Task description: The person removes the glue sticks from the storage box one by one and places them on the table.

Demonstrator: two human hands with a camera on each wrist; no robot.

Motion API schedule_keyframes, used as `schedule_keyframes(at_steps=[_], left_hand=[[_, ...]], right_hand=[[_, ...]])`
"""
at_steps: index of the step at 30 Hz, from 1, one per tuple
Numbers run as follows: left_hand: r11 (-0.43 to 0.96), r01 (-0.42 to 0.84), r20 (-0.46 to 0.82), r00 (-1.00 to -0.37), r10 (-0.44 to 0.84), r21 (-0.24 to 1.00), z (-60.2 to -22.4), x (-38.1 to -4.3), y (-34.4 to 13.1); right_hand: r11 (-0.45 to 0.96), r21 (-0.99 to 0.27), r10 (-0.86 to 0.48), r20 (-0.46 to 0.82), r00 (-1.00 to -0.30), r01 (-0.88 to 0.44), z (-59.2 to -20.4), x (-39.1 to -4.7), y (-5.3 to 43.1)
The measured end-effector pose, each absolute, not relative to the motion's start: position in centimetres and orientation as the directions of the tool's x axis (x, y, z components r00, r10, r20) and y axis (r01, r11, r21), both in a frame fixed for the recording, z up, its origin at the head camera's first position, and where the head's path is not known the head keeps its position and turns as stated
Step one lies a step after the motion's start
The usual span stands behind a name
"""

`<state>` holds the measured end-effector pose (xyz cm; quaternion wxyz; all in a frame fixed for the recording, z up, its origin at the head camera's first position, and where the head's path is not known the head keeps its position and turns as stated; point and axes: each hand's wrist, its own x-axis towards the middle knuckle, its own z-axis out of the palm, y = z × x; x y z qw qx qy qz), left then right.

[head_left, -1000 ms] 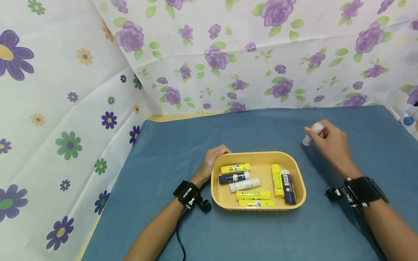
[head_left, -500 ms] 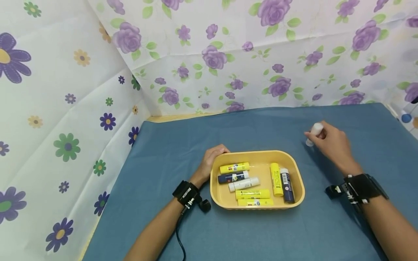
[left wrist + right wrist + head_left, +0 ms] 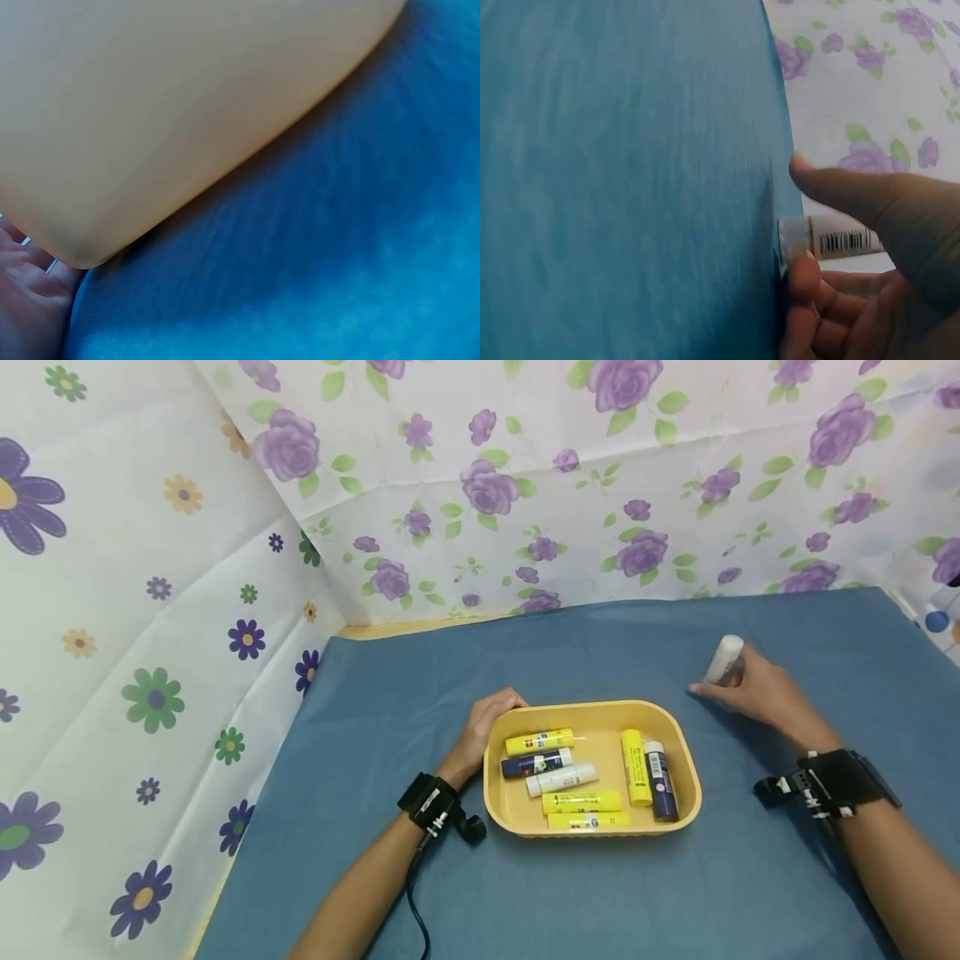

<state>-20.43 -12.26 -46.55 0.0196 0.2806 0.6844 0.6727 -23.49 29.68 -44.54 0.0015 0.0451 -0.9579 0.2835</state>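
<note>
In the head view, a white glue stick (image 3: 725,660) stands on the blue cloth, right of and beyond the yellow tray (image 3: 592,837). My right hand (image 3: 767,692) is around its lower part. In the right wrist view, the thumb is straight and apart from the glue stick (image 3: 844,238), which shows a barcode; the other fingers are bent close to its base. My left hand (image 3: 486,731) holds the tray's back left corner, its fingers curving round the outside. Several glue sticks lie in the tray: yellow ones (image 3: 637,768), dark blue ones (image 3: 661,785) and a white one (image 3: 562,779).
A blue cloth (image 3: 600,902) covers the table. Flower-printed sheets (image 3: 450,485) hang behind and at the left. A black cable (image 3: 414,902) runs from the left wrist strap (image 3: 430,803). Small objects (image 3: 937,621) show at the far right edge.
The white glue stick in my right hand has gone from tilted to nearly upright. My right thumb has come down and away from it. My left hand stays on the tray.
</note>
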Motion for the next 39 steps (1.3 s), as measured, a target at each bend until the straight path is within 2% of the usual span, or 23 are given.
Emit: schedule_keyframes(at_steps=[7, 13, 26, 33, 36, 39], left_hand=[[-0.066, 0.357, 0.350, -0.837, 0.421, 0.932, -46.5, -20.4, -12.3], [-0.057, 0.346, 0.337, -0.847, 0.411, 0.937, -46.4, -20.5, -12.4], [-0.054, 0.320, 0.312, -0.854, 0.416, 0.946, -46.4, -20.4, -12.3], [-0.031, 0.358, 0.338, -0.847, 0.411, 0.933, -46.3, -20.5, -12.2], [-0.029, 0.362, 0.342, -0.846, 0.410, 0.932, -46.2, -20.5, -12.2], [-0.042, 0.347, 0.333, -0.851, 0.407, 0.937, -46.3, -20.5, -12.2]], right_hand=[[0.848, -0.530, -0.095, -0.181, -0.979, 0.016, -41.5, -22.8, 29.9], [0.878, -0.476, -0.078, -0.248, -0.966, 0.051, -38.0, -21.7, 30.0], [0.890, -0.455, -0.071, -0.118, -0.990, -0.010, -34.8, -19.3, 29.8], [0.893, -0.444, -0.064, 0.027, -0.998, -0.070, -33.4, -17.7, 28.2], [0.889, -0.437, -0.117, 0.069, -0.991, -0.135, -32.9, -17.2, 27.5], [0.875, -0.424, -0.228, 0.062, -0.972, -0.232, -32.6, -16.9, 26.8]])
